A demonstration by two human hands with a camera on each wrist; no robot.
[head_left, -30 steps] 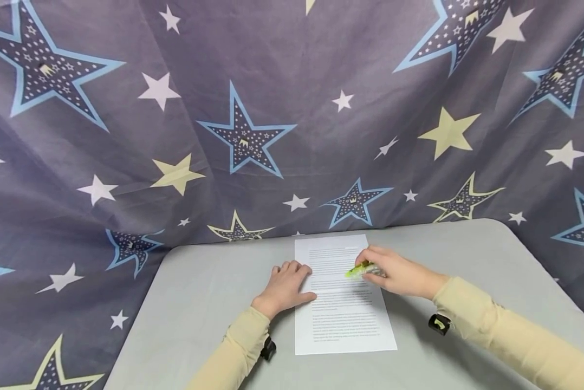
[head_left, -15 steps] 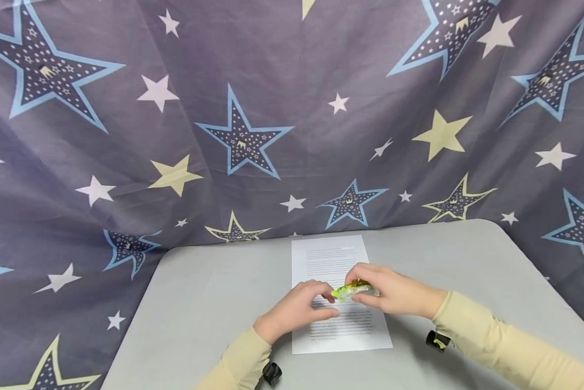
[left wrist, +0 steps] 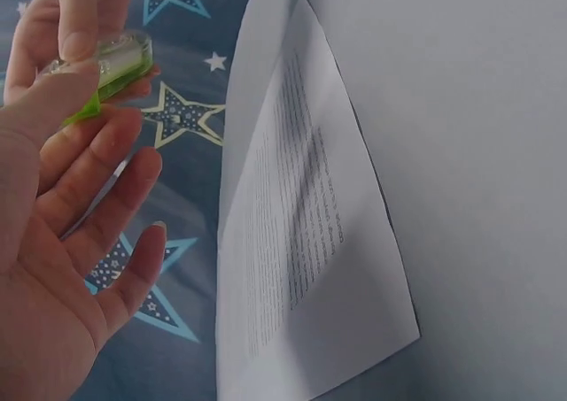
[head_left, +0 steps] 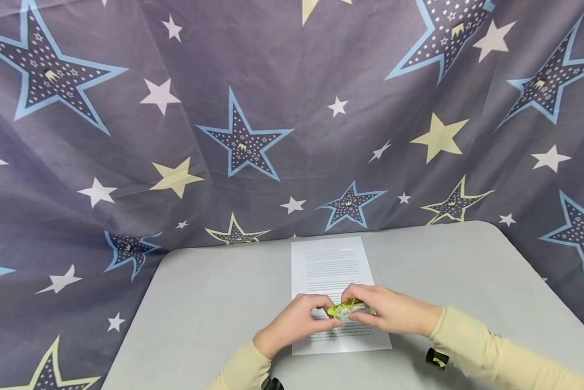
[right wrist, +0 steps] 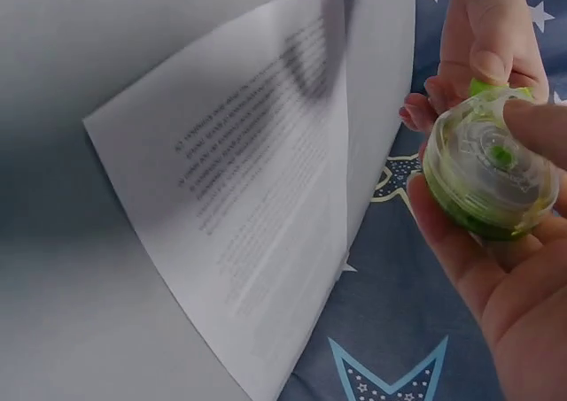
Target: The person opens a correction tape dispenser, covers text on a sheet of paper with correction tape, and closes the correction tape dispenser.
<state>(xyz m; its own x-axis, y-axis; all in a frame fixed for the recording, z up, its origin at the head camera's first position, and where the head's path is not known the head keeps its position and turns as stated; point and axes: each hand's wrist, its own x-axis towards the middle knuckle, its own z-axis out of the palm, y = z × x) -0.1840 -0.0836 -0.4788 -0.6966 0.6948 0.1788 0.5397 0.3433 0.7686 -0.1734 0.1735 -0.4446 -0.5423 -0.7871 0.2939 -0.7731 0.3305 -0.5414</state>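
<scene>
A clear and green correction tape dispenser [head_left: 343, 310] is held between both hands above the printed sheet [head_left: 299, 276]. The right hand [head_left: 396, 310] grips its rounded clear body, thumb on one side and fingers on the other. From the left, the left hand [head_left: 299, 320] pinches the green tip between thumb and index finger. In the left wrist view its other fingers [left wrist: 115, 215] are spread apart. The right wrist view shows the see-through case [right wrist: 483, 166] with a round reel inside. Both hands cover part of the lower text.
The sheet lies flat on a grey table [head_left: 214, 303], with a pale strip across the top line of its text. A dark star-patterned cloth [head_left: 272, 70] hangs behind the table's far edge. Each wrist carries a small black camera [head_left: 437, 358].
The right hand has brought the correction tape down and left, toward the person. The left hand has lifted off the sheet's left edge, moved right and taken the green tip.
</scene>
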